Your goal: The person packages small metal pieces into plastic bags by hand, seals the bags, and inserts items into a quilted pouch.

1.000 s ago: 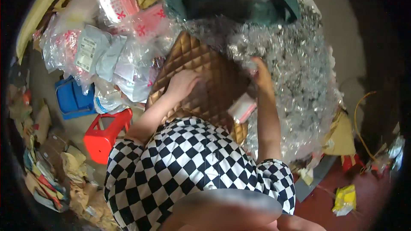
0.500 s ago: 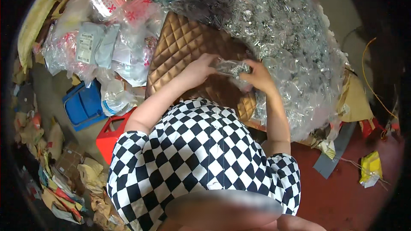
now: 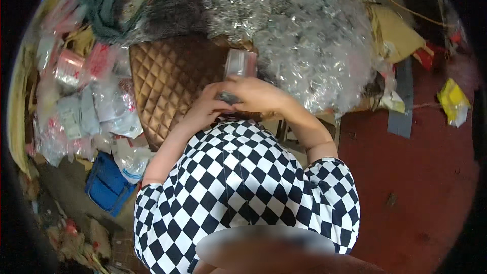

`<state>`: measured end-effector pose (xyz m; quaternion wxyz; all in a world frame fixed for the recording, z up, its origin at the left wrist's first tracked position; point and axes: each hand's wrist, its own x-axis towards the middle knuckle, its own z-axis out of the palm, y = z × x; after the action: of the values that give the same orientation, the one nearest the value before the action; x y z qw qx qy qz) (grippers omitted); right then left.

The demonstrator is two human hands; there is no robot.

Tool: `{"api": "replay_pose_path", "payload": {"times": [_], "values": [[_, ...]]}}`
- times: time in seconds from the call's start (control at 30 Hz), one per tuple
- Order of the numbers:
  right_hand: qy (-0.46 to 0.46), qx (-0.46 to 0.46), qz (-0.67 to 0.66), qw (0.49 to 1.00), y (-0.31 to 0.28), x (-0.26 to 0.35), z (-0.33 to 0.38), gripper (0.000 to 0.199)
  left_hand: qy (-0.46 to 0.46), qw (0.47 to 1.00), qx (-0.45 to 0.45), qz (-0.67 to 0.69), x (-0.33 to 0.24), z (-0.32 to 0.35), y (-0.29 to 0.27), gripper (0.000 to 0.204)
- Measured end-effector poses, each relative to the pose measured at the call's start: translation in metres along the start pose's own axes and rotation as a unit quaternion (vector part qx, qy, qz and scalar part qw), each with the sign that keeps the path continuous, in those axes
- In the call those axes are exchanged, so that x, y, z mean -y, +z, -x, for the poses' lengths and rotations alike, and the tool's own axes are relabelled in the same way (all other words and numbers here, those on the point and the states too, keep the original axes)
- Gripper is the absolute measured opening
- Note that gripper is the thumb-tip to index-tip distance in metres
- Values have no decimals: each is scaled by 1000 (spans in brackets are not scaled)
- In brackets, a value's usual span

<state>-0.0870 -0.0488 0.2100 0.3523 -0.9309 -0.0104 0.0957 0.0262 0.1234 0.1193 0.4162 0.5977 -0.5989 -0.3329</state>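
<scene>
Both my hands meet in front of my chest over a brown quilted cushion (image 3: 170,78). My right hand (image 3: 258,94) grips a small clear plastic packet (image 3: 240,64) that sticks up above my fingers. My left hand (image 3: 205,111) closes on the packet's lower, darker end. A big heap of clear shiny plastic packets (image 3: 309,45) lies just beyond and to the right of my hands. My black-and-white checked shirt (image 3: 243,187) fills the lower middle of the view.
Left of the cushion lie several sealed bags with red and white contents (image 3: 81,96). A blue bin (image 3: 107,185) sits at lower left. Dark green cloth (image 3: 109,0) lies at top left. Red floor (image 3: 416,182) with a yellow wrapper (image 3: 453,102) and cardboard (image 3: 395,33) is on the right.
My hands have drawn the clear packet closer to my chest and turned it upright. The view has swung to the right, showing more red floor.
</scene>
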Motion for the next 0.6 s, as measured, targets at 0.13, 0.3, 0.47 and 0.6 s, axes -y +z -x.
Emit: {"api": "replay_pose_path", "payload": {"times": [0.13,0.3,0.47,0.6], "values": [[42,-98,-153,982,-9,-6,43,46,2,999,4,46,-27,-16,-16,41],[-13,-88,69,994,20,-34,58,28,114,986,78,88,-32,-61,-15,35],[119,-236,-60,963,-56,-63,115,22,13,967,-244,-70,-15,-99,-11,33],[292,-312,-170,888,-116,-130,201,24,15,978,-91,-190,33,-95,52,52]]}}
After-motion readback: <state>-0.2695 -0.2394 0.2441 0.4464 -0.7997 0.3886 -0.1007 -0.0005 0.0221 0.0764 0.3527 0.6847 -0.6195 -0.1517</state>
